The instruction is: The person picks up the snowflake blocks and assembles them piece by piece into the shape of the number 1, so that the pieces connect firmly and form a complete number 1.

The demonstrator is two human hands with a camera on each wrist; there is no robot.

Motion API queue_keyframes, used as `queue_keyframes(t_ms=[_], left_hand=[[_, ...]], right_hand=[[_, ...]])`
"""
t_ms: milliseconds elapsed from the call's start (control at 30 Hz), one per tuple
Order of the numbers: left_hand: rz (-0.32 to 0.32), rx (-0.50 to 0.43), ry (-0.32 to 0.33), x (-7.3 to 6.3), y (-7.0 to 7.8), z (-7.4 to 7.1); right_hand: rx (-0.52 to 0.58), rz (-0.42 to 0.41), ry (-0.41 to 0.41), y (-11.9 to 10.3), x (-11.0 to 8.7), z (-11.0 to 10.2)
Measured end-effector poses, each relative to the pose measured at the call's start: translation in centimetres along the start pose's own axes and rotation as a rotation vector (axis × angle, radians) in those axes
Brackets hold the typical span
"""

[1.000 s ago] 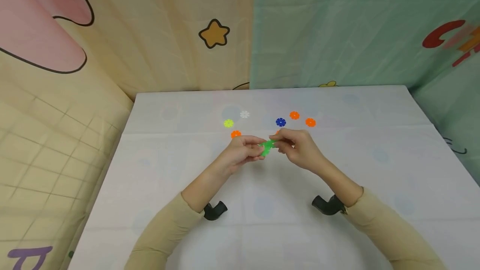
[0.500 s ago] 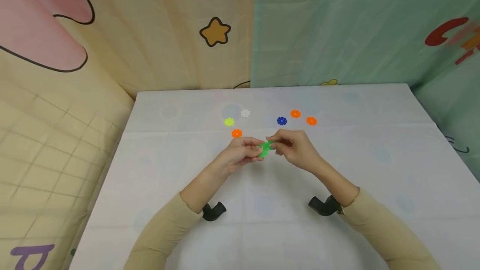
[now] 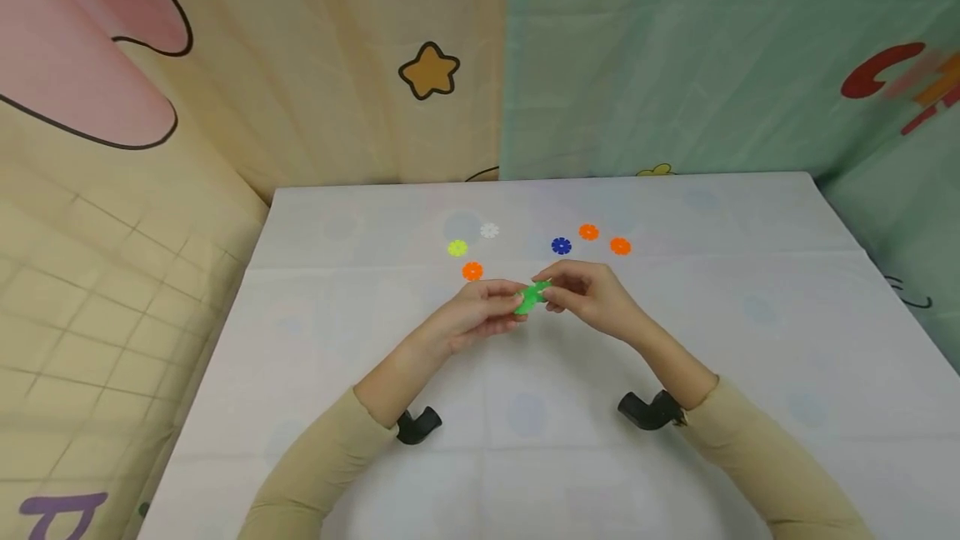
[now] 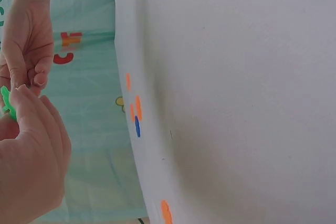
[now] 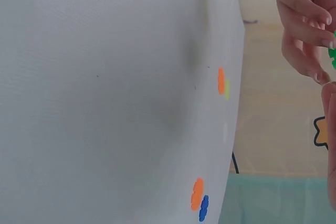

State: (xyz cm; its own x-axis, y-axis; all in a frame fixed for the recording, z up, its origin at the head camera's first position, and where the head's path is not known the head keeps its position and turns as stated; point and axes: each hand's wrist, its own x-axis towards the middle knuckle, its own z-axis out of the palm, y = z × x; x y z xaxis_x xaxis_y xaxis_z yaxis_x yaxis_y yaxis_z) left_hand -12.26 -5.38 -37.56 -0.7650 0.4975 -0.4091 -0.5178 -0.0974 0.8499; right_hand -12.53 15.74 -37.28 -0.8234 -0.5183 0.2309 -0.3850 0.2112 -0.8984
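Note:
In the head view, my left hand point(image 3: 483, 311) pinches a green notched plastic disc piece point(image 3: 531, 298) between thumb and fingers. My right hand point(image 3: 588, 294) pinches the upper right side of the same green piece. It looks like two discs set at an angle, but fingers cover much of it. The left wrist view shows the green piece point(image 4: 9, 103) at the frame's edge between the two hands. Both hands are raised above the white-covered table point(image 3: 525, 473).
Behind the hands lie flat notched discs: yellow-green point(image 3: 457, 248), white point(image 3: 489, 230), orange point(image 3: 472, 271), blue point(image 3: 561, 246), and two more orange discs point(image 3: 588, 232) at right. Another orange disc point(image 5: 197, 192) appears beside the blue one in the right wrist view. Curtains stand beyond the table.
Both hands keep hold of the green piece, which has shifted and turned slightly. The right hand moved a little leftward and now hides an orange disc that partly showed earlier.

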Motion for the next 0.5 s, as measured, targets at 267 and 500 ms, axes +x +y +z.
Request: queue_keyframes(t_ms=[267,500], left_hand=[[-0.004,-0.025,-0.039,0.19,-0.14,0.01],[0.005,-0.018,-0.079,0.16,-0.17,0.11]], right_hand=[[0.000,-0.017,-0.020,0.11,0.19,0.24],[-0.103,-0.003,-0.016,-0.23,0.20,0.45]])
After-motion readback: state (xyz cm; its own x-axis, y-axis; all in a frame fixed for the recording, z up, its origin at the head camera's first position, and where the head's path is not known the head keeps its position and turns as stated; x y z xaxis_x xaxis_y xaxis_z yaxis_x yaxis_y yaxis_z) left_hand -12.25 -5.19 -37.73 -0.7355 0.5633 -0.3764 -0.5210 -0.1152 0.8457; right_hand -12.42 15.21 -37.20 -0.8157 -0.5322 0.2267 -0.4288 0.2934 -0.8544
